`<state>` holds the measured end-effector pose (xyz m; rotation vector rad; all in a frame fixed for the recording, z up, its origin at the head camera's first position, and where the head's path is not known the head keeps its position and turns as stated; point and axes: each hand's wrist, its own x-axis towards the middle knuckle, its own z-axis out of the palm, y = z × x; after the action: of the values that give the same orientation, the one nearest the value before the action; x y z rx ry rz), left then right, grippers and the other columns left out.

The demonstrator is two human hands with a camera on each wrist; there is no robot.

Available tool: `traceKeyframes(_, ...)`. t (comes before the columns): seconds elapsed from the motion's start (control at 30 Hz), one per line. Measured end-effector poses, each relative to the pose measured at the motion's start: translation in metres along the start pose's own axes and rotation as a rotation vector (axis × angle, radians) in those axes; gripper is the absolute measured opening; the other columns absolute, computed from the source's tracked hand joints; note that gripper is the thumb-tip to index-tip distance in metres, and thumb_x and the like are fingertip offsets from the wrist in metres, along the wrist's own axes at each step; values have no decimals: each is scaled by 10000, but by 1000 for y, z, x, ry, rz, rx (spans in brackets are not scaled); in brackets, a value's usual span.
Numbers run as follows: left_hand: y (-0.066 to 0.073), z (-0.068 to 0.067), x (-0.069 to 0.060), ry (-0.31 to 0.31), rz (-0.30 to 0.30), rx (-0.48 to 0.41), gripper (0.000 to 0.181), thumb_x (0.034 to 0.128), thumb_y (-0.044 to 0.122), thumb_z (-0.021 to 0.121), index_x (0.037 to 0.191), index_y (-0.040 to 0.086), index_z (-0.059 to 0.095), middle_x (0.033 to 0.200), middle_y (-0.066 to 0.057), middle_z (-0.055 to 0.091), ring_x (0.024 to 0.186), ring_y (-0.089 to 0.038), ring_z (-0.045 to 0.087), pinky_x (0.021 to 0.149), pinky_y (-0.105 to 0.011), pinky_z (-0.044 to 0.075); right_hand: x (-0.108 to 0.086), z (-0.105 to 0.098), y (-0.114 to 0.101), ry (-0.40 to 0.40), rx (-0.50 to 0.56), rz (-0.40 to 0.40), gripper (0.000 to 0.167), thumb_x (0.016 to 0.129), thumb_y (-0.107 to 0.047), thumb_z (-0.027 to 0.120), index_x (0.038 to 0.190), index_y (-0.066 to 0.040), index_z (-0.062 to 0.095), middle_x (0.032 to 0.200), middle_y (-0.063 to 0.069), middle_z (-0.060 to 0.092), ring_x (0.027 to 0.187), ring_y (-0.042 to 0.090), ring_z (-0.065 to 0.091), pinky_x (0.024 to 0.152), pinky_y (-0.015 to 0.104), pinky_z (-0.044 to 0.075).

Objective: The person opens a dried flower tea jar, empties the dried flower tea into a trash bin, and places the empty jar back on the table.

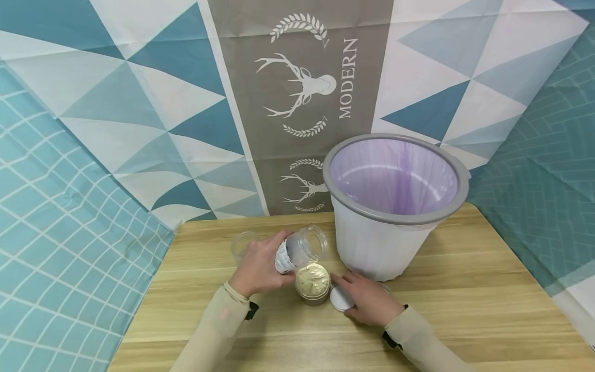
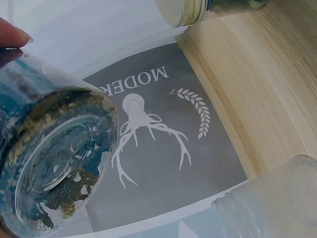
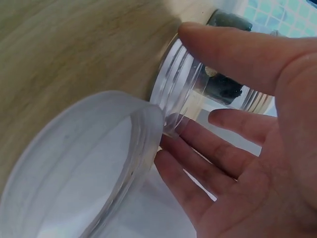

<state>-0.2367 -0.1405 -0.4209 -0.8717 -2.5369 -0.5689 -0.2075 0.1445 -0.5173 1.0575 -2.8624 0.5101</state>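
My left hand grips a clear jar with a printed white label, tilted with its open mouth up and to the right. Brown bits cling inside the base of this jar. Just below it, a small jar with a gold, bumpy-looking top stands on the table; dark matter shows through its side in the right wrist view. My right hand curls thumb and fingers about a round, white-topped clear threaded piece, beside the gold-topped jar. I cannot tell whether it is a lid or a small jar.
A large white bucket with a grey rim and purple inside stands behind my right hand. One clear container stands behind the left hand. Another clear round container is beside the right hand. Patterned cloth hangs behind the wooden table.
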Motion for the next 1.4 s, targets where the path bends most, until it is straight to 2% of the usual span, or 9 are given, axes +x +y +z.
traceKeyframes(0.2,-2,-1,0,19,21,10,817,519,311,918,1250,124,606,906,16,737,654,-92,621,583,-226,470,-3,-2,-1,32,-5,-10,801,774,-270,901,1458,-40,556,1313,83,651,1192,294,647,941,449,574)
traceKeyframes(0.5,-2,-19,15,92,33,48,809,517,277,880,1259,110,606,832,-30,737,622,-132,637,544,-276,500,-7,-33,-6,236,-21,-159,594,829,-247,856,1374,-115,660,1193,2,684,1043,156,650,894,356,571)
traceKeyframes(0.6,-2,-28,26,114,53,35,801,514,262,877,1252,108,608,858,-38,741,646,-155,656,560,-318,534,-9,-49,-9,350,-22,-239,528,840,-219,840,1338,-133,687,1164,-23,683,1021,136,653,876,324,562)
traceKeyframes(0.73,-3,-40,40,133,96,7,795,515,236,895,1240,82,605,932,-66,745,698,-191,683,602,-378,573,-13,-78,-19,519,5,-366,343,983,-234,701,1312,-137,705,1153,-36,686,1013,128,667,861,277,535)
traceKeyframes(0.93,-3,-58,61,159,109,51,784,541,246,889,1249,74,602,928,-86,743,694,-222,685,595,-408,574,-14,-126,-31,841,-19,-511,295,1066,-224,559,1157,-31,762,1020,62,724,899,224,673,807,319,533)
traceKeyframes(1.07,-2,-72,75,176,108,68,785,552,247,886,1263,74,600,947,-92,746,700,-241,685,591,-423,566,-11,-155,-27,1060,-51,-458,329,1048,-238,590,1010,34,771,914,153,727,831,323,645,840,290,530)
traceKeyframes(1.17,0,-81,87,195,114,83,791,554,257,891,1266,65,606,982,-102,754,714,-257,691,600,-438,564,-7,-172,-19,1150,-44,-372,356,1037,-271,612,987,43,774,886,189,720,825,379,625,920,239,492)
traceKeyframes(1.27,3,-90,101,204,123,93,789,564,263,901,1266,57,608,1011,-105,755,743,-269,696,628,-450,570,-4,-181,-10,1152,-56,-296,383,1029,-320,626,1014,29,783,891,187,721,833,397,619,903,298,479)
traceKeyframes(1.4,7,-101,120,207,126,132,788,578,260,912,1273,64,596,1039,-98,742,774,-282,693,645,-461,566,0,-181,1,1103,-113,-240,410,1033,-364,605,1018,0,792,879,145,730,781,355,632,761,441,459)
